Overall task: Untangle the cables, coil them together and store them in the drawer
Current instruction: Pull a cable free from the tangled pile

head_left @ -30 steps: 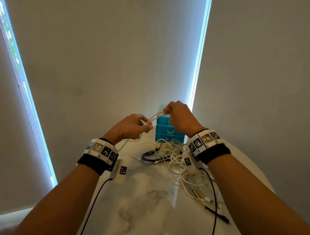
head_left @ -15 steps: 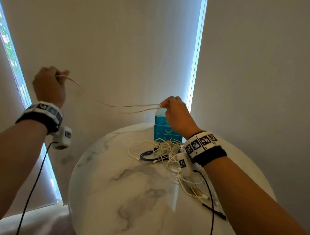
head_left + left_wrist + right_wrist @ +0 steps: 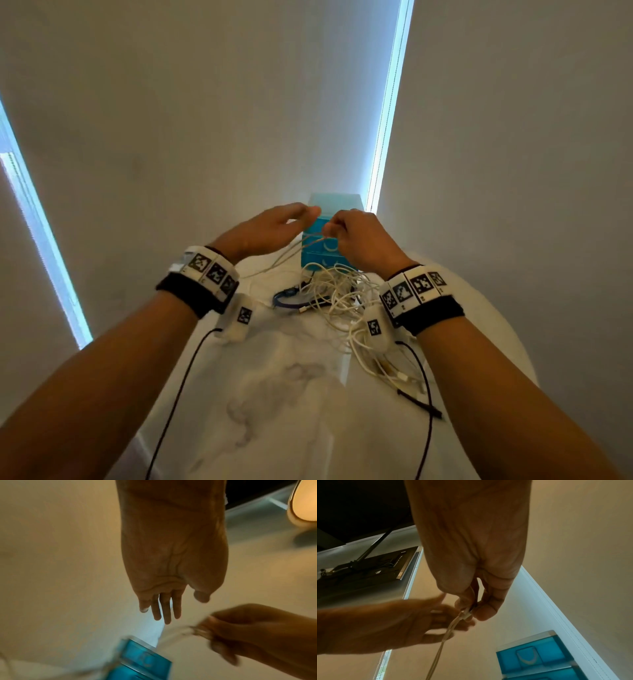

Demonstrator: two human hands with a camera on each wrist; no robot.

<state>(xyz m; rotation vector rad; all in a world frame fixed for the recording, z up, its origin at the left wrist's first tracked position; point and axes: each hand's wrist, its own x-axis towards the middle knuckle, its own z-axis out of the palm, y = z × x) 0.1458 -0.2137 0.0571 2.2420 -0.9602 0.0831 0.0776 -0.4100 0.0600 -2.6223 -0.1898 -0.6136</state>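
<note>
A white cable (image 3: 279,262) hangs doubled from my right hand (image 3: 330,229), which pinches its ends above the table; the right wrist view shows the same pinch (image 3: 471,612) with two strands (image 3: 443,642) running down. My left hand (image 3: 303,216) is just left of the right hand, fingers straight and spread, holding nothing, as the left wrist view (image 3: 181,607) confirms. A tangle of white cables (image 3: 337,294) with a blue cable (image 3: 286,298) lies on the round marble table (image 3: 274,394). The blue drawer unit (image 3: 317,228) stands behind the hands, its drawers closed.
A black cable end (image 3: 419,401) and several white plugs lie at the table's right, near my right forearm. Roller blinds close off the back, with bright window strips left and centre. Black leads hang from both wristbands.
Half a second ago my left hand held the cable stretched high and far to the left. It has let go and swung back beside the right hand, and the cable now hangs slack.
</note>
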